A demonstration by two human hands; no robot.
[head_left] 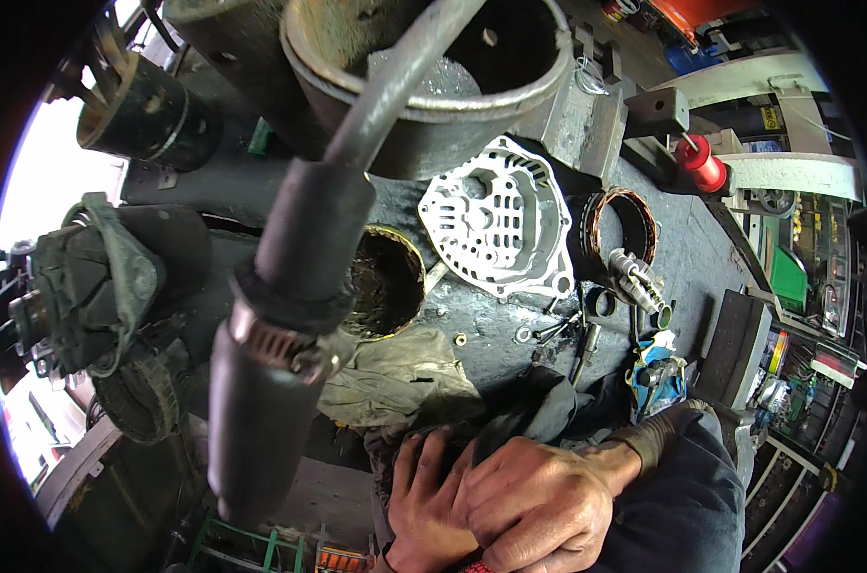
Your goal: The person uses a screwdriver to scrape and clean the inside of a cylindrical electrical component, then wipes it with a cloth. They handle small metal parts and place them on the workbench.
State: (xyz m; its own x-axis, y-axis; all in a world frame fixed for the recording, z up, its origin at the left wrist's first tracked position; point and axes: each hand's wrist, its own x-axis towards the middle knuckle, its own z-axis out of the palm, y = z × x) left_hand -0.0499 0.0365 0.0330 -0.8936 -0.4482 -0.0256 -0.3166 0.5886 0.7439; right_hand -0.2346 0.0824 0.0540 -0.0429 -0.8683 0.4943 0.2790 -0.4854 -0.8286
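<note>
My left hand is at the bottom middle, with its fingers stretched out and slightly apart over dark cloth. Crossing close beside it, and partly covering it, is my right hand, its fingers curled closed. What the right fingers hold, if anything, is hidden; a dark cloth bunches just behind them. A bit of red shows below the right fingers, too little to name. Beyond the hands, a grey-green rag lies on the dark bench. A silvery cast-metal alternator housing with slots rests further back.
A black hose with a metal clamp looms in front at left. Behind stand a large metal cylinder and a grease-darkened tin. At right lie a copper-wound ring, a blue packet and several small fasteners.
</note>
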